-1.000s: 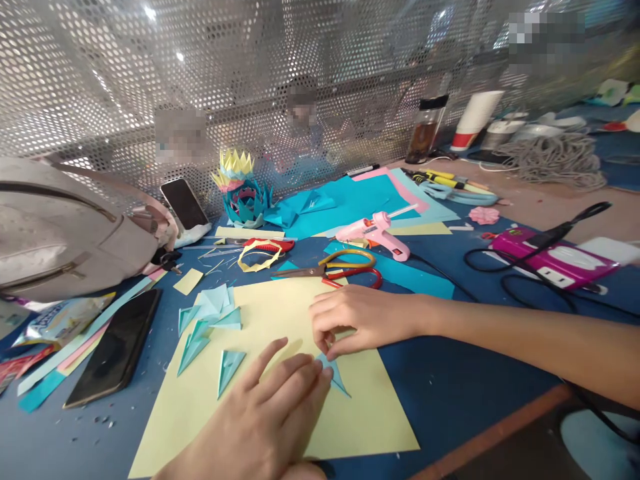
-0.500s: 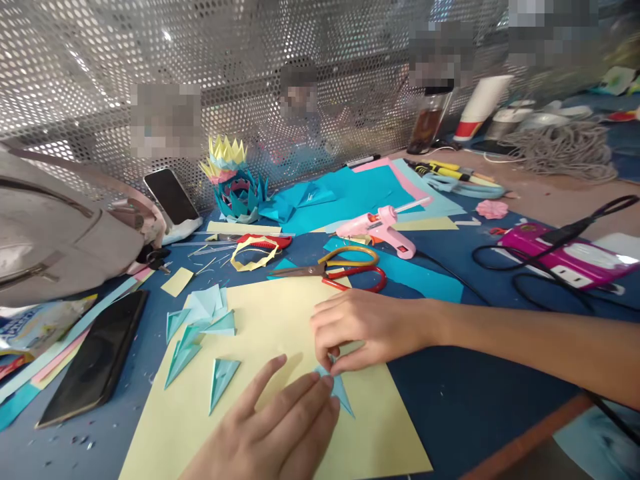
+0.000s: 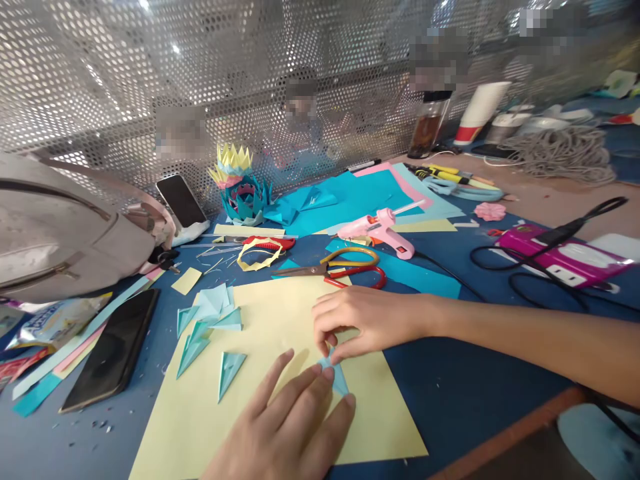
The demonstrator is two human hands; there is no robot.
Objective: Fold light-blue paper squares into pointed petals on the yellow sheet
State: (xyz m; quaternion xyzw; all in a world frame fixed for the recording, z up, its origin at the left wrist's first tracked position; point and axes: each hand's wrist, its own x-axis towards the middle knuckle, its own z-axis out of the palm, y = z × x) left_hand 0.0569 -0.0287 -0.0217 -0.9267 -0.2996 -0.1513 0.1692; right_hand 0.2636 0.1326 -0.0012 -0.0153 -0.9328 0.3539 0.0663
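Observation:
A pale yellow sheet (image 3: 280, 307) lies in front of me. On it, a small piece of light blue folded paper (image 3: 340, 381) is partly hidden under my fingers. My left hand (image 3: 290, 423) is spread, its fingertips resting on that paper's left and lower edges. Thumb and forefinger of my right hand (image 3: 353, 327) pinch together at the paper's upper end. Several light blue folded triangles are at the sheet's left: a lone triangle (image 3: 230, 375) lies apart, and a cluster (image 3: 215, 303) overlaps near the upper left corner.
Beyond the sheet are scissors (image 3: 325, 269), a pink glue gun (image 3: 383, 233), a red cutter (image 3: 273, 243) and a zigzag yellow paper ring (image 3: 259, 255). A black phone (image 3: 113, 353) and a backpack (image 3: 75, 227) lie left. A magenta power strip (image 3: 560, 257) with cables sits right. Paper crowns (image 3: 245, 197) stand behind.
My left hand's fingers have spread a little, with one fingertip now further right along the paper's lower part. My right hand keeps its pinch. The whole view has shifted slightly.

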